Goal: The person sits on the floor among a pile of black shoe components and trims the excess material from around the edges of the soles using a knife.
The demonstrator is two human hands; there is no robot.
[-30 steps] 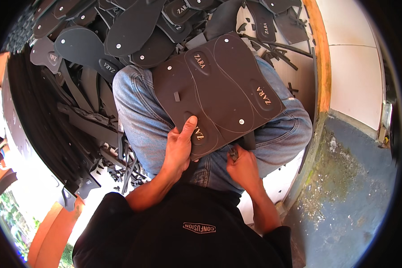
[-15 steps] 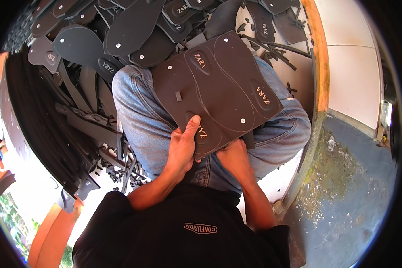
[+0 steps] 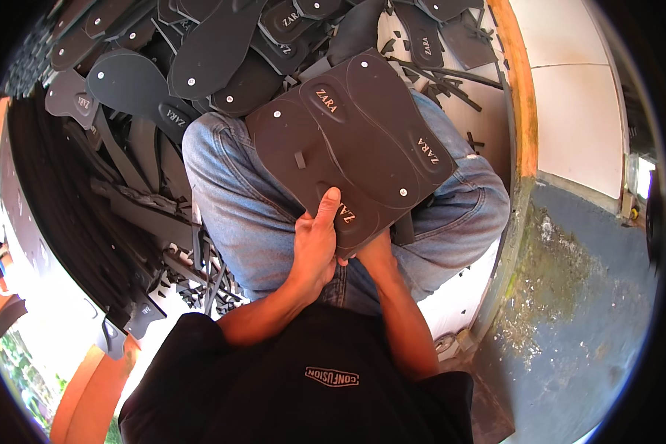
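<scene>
A dark foam sheet (image 3: 370, 126) marked with sandal-sole outlines lies tilted across my lap, with raised oval pads, gold lettering and small white dots. My left hand (image 3: 317, 240) is closed on its near left corner, thumb pressed flat on top and the other fingers underneath. Just right of it, my right hand (image 3: 376, 253) reaches under the near edge. The sheet hides its fingers, so whatever they hold does not show. A small dark foam scrap (image 3: 300, 160) rests on the sheet's left part.
Cut dark soles (image 3: 129, 81) are heaped beyond my knees. Long dark foam strips (image 3: 74, 200) are stacked at the left, with small offcuts (image 3: 214, 285) beside my leg. An orange-brown wooden edge (image 3: 522, 96) runs along the right, beside a stained blue-grey floor (image 3: 584, 296).
My right hand has slid left and farther under the sheet, close to my left hand. The sheet has bent slightly, its right corner shifting left. My left hand keeps its grip.
</scene>
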